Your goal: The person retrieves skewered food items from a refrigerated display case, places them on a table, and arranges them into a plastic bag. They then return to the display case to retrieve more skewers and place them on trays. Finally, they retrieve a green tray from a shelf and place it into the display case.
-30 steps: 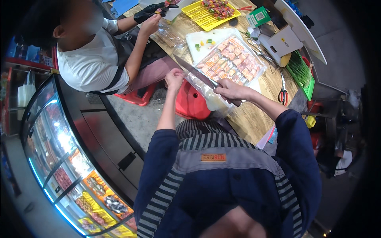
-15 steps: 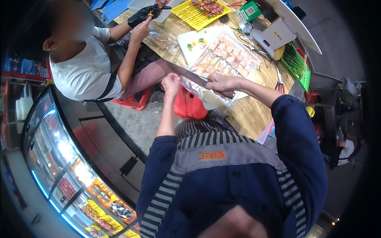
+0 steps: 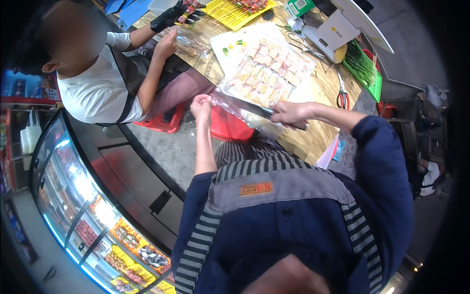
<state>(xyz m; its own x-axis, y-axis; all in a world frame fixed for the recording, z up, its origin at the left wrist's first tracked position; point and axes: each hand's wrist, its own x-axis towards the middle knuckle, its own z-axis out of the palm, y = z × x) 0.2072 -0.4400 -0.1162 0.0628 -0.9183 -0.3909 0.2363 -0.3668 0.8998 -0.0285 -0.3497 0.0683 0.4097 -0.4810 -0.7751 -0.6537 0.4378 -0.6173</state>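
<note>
Left hand [image 3: 201,105] pinches the clear plastic bag [image 3: 230,104] taut at 11 o'clock while right hand [image 3: 290,114] grips a knife [image 3: 254,110] across it; slitting step apparently underway, calling for a steady draw.

A wooden table [image 3: 320,85] with a pale grain fills the upper middle of the scene, standing on a grey speckled concrete floor [image 3: 169,149]. To the left, a curved glass display case [image 3: 73,196] glows with white interior strip lighting over rows of trays. A red plastic stool [image 3: 164,122] sits low beside the table, and a green tray [image 3: 364,68] lies at its far edge.
</note>
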